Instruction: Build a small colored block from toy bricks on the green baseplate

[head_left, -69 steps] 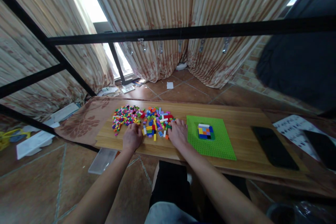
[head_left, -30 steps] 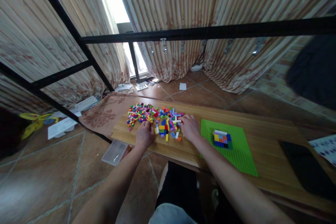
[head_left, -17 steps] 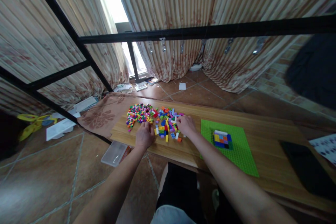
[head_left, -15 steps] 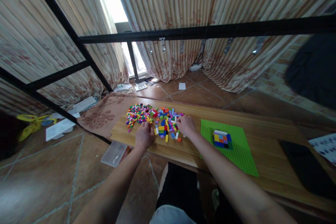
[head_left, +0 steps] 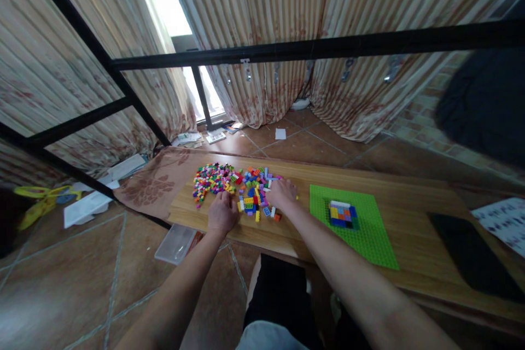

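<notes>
My left hand (head_left: pixel 222 212) rests curled on the wooden table, fingers closed, beside a heap of small multicoloured bricks (head_left: pixel 213 178). What it holds, if anything, is hidden. My right hand (head_left: pixel 282 194) reaches over the right side of a second heap of larger toy bricks (head_left: pixel 251 192), fingers bent and somewhat apart, the tips partly hidden among the bricks. Right of that hand lies a green baseplate (head_left: pixel 371 229). On it stands a low block of coloured bricks (head_left: pixel 343 215), with blue, yellow, orange and white parts.
A black flat panel (head_left: pixel 471 254) and a printed sheet (head_left: pixel 502 224) lie at the table's right end. Below the left edge is a clear plastic box (head_left: pixel 175 245). A black metal rail (head_left: pixel 295 50) crosses in front of the curtains. Papers (head_left: pixel 88 205) lie on the tiled floor.
My right hand has shifted slightly left and farther over the larger bricks. My left hand stays nearly in place. The whole view has moved a little.
</notes>
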### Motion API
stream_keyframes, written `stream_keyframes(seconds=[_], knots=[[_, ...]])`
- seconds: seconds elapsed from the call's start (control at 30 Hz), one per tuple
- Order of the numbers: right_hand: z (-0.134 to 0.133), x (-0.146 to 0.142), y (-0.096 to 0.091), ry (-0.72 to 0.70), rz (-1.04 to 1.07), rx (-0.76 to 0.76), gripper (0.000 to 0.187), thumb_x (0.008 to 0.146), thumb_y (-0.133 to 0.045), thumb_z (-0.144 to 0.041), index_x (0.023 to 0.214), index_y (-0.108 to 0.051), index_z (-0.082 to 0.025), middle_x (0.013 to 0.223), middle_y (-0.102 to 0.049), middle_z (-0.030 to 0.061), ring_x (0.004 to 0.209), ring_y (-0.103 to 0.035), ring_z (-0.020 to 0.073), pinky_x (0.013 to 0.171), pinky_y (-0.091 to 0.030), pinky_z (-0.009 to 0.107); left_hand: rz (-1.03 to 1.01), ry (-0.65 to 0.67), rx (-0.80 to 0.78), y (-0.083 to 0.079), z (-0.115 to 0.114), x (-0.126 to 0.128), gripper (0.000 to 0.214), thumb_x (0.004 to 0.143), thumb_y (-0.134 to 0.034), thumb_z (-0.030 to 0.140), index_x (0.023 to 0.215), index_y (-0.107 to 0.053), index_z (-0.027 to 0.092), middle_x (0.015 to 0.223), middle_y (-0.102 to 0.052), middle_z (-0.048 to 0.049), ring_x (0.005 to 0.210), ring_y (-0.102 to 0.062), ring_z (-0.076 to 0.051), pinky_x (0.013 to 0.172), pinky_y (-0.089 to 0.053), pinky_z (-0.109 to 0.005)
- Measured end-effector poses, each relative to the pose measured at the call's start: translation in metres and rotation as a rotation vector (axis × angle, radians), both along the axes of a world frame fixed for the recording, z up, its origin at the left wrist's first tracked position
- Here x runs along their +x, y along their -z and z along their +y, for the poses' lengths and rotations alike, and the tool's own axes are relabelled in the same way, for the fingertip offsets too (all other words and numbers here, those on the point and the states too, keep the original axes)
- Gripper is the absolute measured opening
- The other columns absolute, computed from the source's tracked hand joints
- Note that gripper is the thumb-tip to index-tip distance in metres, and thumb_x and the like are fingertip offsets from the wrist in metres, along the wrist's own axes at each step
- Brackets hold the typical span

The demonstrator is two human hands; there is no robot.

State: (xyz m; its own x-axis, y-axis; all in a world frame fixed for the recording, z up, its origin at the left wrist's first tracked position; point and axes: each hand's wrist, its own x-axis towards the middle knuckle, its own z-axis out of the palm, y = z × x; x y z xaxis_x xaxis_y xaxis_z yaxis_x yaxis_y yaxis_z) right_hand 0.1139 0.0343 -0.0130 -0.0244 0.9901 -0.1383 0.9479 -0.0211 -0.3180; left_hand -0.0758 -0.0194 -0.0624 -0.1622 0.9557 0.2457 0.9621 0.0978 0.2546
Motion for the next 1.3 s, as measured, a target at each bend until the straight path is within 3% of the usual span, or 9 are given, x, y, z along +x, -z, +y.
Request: stream_keyframes(seconds=[0.53,0.77,1.03,1.3], knots=[[-0.008,0.008,-0.006,-0.042,0.009,-0.034,0.027,0.073,-0.063,-0.025,0.098,-0.072,-0.022,0.109,-0.068,0.0116,0.108,-0.058,0.0287,0.083,-0.043,0.037,-0.006,-0.002,-0.012,-0.001,0.001,0.0,0.013,0.088,-0.045,0.024,0.095,-0.055,0.02,0.101,-0.06,-0.0072,0.087,-0.059,-0.019,0.07,-0.042,-0.028],[-0.009,0.009,-0.002,-0.048,-0.023,0.002,0.027,0.077,-0.055,-0.011,0.096,-0.072,-0.02,0.105,-0.069,0.0123,0.107,-0.057,0.0272,0.086,-0.04,0.038,-0.007,-0.005,-0.023,-0.002,0.0,0.001,0.012,0.088,-0.045,0.024,0.095,-0.054,0.02,0.101,-0.06,-0.007,0.086,-0.06,-0.018,0.07,-0.042,-0.028],[-0.013,0.011,0.005,-0.055,-0.004,0.063,0.023,0.082,-0.052,-0.016,0.091,-0.072,-0.02,0.102,-0.07,0.0116,0.102,-0.058,0.0251,0.085,-0.039,0.036,-0.021,-0.006,-0.021,-0.003,0.0,0.002,0.012,0.088,-0.045,0.023,0.094,-0.055,0.02,0.101,-0.061,-0.0072,0.085,-0.06,-0.019,0.069,-0.042,-0.028],[0.03,0.006,-0.004,0.076,0.071,0.17,0.035,0.093,-0.035,-0.027,0.109,-0.065,-0.02,0.117,-0.064,0.0107,0.111,-0.052,0.0242,0.09,-0.038,0.036,-0.006,0.006,0.008,-0.003,0.0,0.0,0.011,0.088,-0.044,0.023,0.092,-0.054,0.02,0.1,-0.061,-0.0071,0.085,-0.06,-0.019,0.069,-0.042,-0.028]])
